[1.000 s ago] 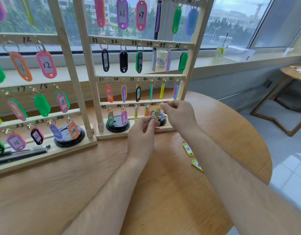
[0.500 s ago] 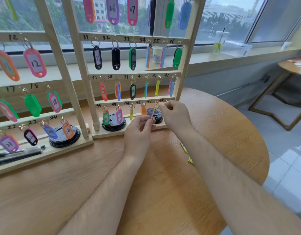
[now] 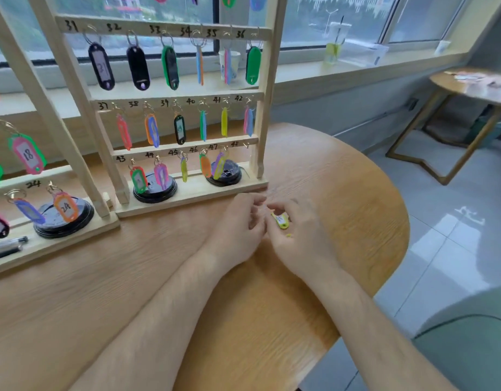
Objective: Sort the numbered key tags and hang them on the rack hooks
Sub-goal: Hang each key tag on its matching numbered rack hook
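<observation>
— Right hand [image 3: 300, 235], state?
— Low over the tabletop [image 3: 159, 277], just in front of the base of the rack [image 3: 264, 108]. Fingers curled round a yellow key tag [image 3: 280, 221], which sits in the crook between thumb and fingers. Motion blur, so the label number is unreadable.
— Left hand [image 3: 238, 227]?
— Just beside the right one, fingertips nearly meeting it. Fingers loosely curled, nothing in them.
— Anything else loose?
— One small yellow fleck [image 3: 288, 235] under the right palm edge. Too small to identify.
— Bottom rail, as read?
— Marked 43 to 48. Tags hang under 43 through 47, and the last of these is a purple-and-yellow tag [image 3: 219, 165] in front of a black round lid [image 3: 229, 176] on the base. The hook marked 48 [image 3: 245, 145] stands bare at the right end, near the post.
— Neighbouring items?
— A second rack [image 3: 46, 108] to the left carries tags 18 and 24, with pens [image 3: 6, 246] lying on its base.
</observation>
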